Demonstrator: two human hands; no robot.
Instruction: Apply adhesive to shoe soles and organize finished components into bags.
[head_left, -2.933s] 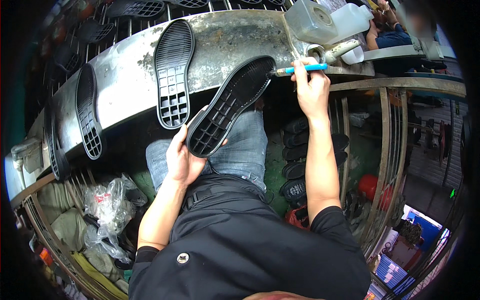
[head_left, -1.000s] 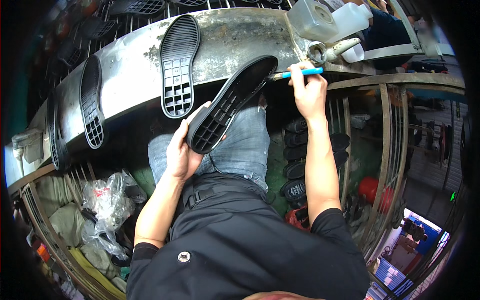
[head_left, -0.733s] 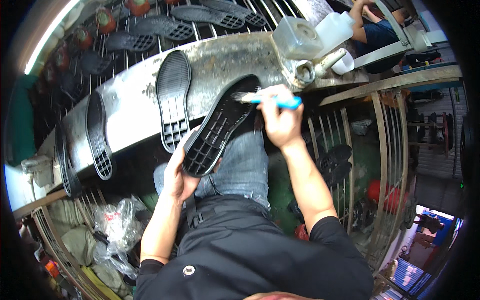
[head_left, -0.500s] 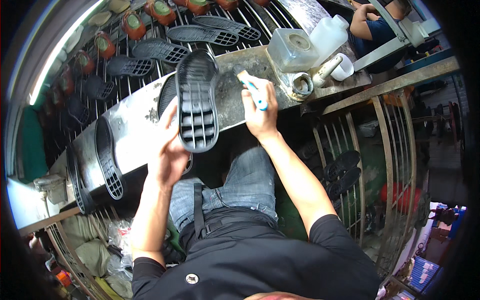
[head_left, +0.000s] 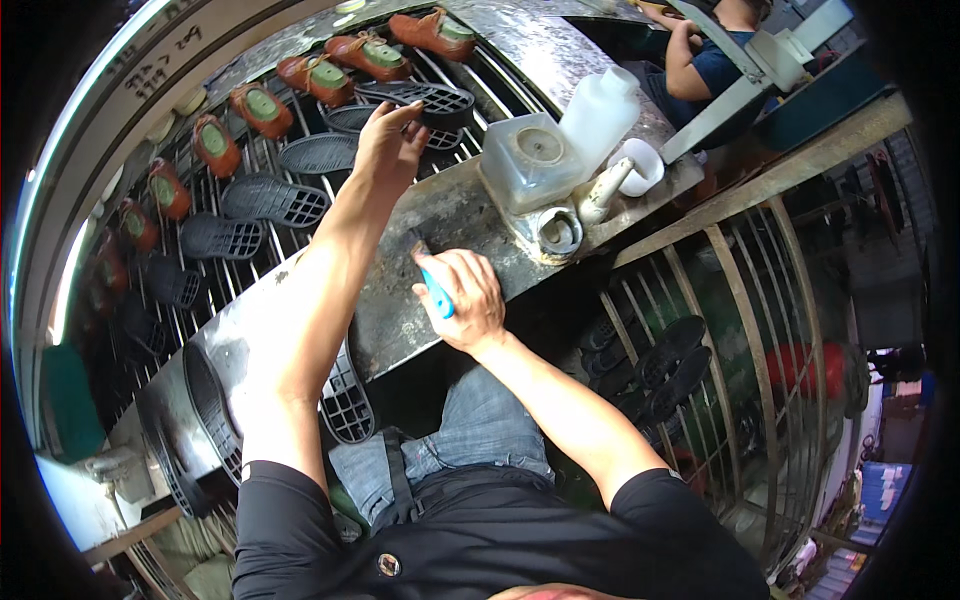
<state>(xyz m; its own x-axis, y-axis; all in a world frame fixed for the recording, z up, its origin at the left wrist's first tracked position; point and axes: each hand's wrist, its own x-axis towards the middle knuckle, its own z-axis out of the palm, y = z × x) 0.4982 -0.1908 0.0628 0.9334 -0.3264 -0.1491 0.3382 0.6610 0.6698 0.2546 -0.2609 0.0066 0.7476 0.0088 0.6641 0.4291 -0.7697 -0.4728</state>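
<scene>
My left hand (head_left: 388, 145) reaches over the slatted rack with its fingers apart, beside a black shoe sole (head_left: 440, 101). Nothing shows in its grasp. In my right hand (head_left: 468, 296), low over the worn metal bench, is a brush (head_left: 437, 290) with a blue handle, its bristles near the bench top. A black sole with a grid heel (head_left: 346, 402) juts over the bench's front edge, partly hidden by my left forearm. Two more soles lie at the bench's left end, one of them a long black sole (head_left: 207, 395).
Brown shoes (head_left: 262, 110) with green insides line the rack's far side, with several black soles before them. A square clear container (head_left: 532, 160), a white bottle (head_left: 602, 110) and a crusted jar (head_left: 557, 232) stand right. Metal railings (head_left: 745, 290) flank the bench; another person (head_left: 690, 65) sits beyond.
My left hand has moved up and away over the rack and no longer holds the sole it was holding. My right hand has come nearer with the brush. The view has shifted.
</scene>
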